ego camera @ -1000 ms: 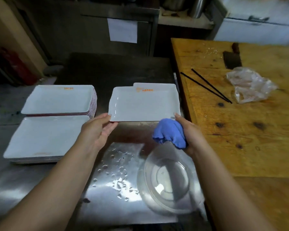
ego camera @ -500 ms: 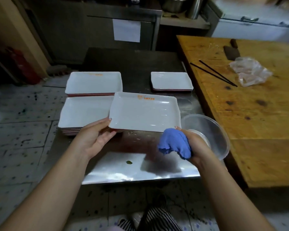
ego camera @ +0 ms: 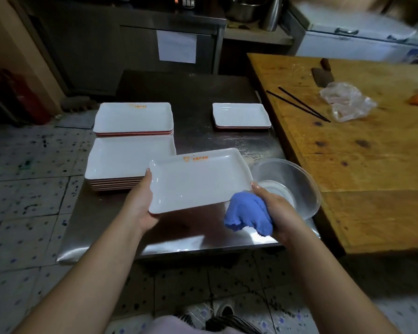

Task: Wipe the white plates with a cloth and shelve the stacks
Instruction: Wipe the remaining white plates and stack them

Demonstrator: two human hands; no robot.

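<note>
Above the steel table's [ego camera: 193,97] front edge, the left hand [ego camera: 140,203] grips a white plate [ego camera: 198,182]; the right hand [ego camera: 273,210], clutching a blue cloth [ego camera: 246,215], steadies its corner. The clear bowl [ego camera: 299,179] at the right edge holds a smaller dish [ego camera: 279,191].

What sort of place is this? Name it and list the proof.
Most likely a restaurant's back kitchen. Stacks of identical white plates with an orange logo sit on a steel table, beside a worn wooden chopping block with a cleaver and chopsticks.
</note>
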